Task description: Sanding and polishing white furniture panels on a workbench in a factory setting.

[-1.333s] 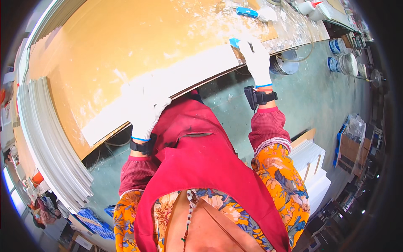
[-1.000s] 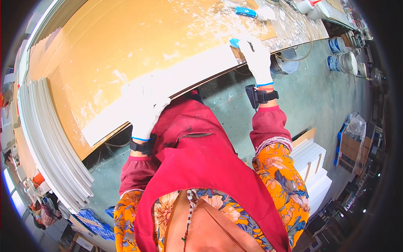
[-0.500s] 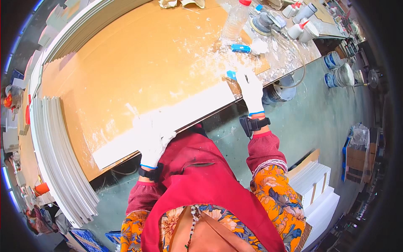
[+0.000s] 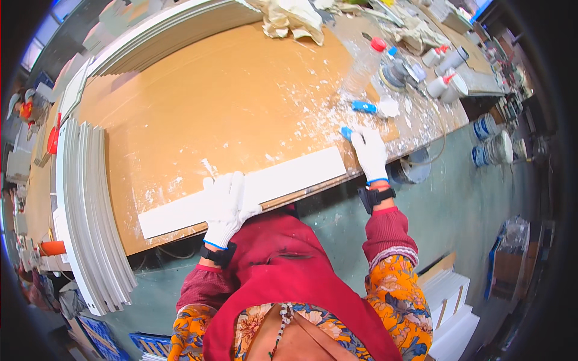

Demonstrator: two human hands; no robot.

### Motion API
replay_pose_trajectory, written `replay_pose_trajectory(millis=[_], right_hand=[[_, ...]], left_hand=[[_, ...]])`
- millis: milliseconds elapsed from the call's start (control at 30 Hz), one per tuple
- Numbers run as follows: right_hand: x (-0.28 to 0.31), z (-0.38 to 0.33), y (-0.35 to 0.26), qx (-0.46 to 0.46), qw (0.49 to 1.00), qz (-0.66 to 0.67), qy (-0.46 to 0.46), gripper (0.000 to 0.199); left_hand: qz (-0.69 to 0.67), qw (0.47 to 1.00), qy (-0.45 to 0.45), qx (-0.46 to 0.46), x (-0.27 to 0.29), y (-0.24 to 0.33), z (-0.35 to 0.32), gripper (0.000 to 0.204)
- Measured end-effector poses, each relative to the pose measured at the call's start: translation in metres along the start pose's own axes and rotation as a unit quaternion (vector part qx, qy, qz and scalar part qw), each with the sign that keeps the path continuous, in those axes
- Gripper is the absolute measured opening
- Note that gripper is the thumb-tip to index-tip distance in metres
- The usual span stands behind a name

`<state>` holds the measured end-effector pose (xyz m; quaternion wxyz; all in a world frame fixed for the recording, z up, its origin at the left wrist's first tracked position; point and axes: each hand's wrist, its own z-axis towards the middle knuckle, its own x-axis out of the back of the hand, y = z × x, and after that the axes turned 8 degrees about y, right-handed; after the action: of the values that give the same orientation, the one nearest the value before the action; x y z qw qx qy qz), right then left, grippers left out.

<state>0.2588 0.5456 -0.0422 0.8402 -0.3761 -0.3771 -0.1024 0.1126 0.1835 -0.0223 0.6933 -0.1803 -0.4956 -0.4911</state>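
Note:
A long narrow white board (image 4: 298, 172) lies along the near edge of the cardboard-covered table. My left hand (image 4: 226, 207), in a white glove, presses on the board left of its middle, fingers stretched out and nothing held. Just past the board's right end is my right hand (image 4: 369, 155), gloved too. Its fingers are closed around a small blue block (image 4: 347, 133), which sticks out at the fingertips; the glove hides the rest of it. Farther back lies another blue block (image 4: 364, 106) beside a white lump.
At left stands a row of white panels (image 4: 90, 210). A clear bottle with a red cap (image 4: 378, 44), a sander (image 4: 394, 75) and glue bottles (image 4: 439, 86) occupy the back right. Crumpled cloth (image 4: 293, 21) lies at the far edge. A bucket (image 4: 412, 168) sits below the table's right edge.
The whole view has shifted, so the table appears lower, and the glare on the board has faded. Both hands stay at about the same places along the board.

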Motion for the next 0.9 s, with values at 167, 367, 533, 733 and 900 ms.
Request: replay_pose_trajectory(millis=[167,367,533,733,900], right_hand=[[0.013,0.015,-0.01,0.013,0.992,-0.118,-0.045,0.035],[0.008,0.049,-0.051,0.129,0.983,-0.122,-0.05,0.02],[-0.033,0.092,-0.088,0.189,0.964,-0.156,-0.102,0.014],[-0.054,0.097,-0.059,0.045,0.992,-0.073,-0.088,0.021],[-0.042,0.059,-0.011,-0.196,0.975,-0.06,-0.088,0.027]], left_hand=[[-0.008,1.0,0.004,0.025,0.006,-0.015,0.008,0.083],[-0.007,0.999,0.037,0.017,0.012,-0.024,0.012,0.08],[-0.034,0.998,0.047,0.029,0.013,-0.028,0.012,0.077],[-0.051,0.997,0.033,0.037,0.01,-0.034,0.018,0.076],[-0.075,0.996,0.027,0.048,0.005,-0.034,0.017,0.074]])
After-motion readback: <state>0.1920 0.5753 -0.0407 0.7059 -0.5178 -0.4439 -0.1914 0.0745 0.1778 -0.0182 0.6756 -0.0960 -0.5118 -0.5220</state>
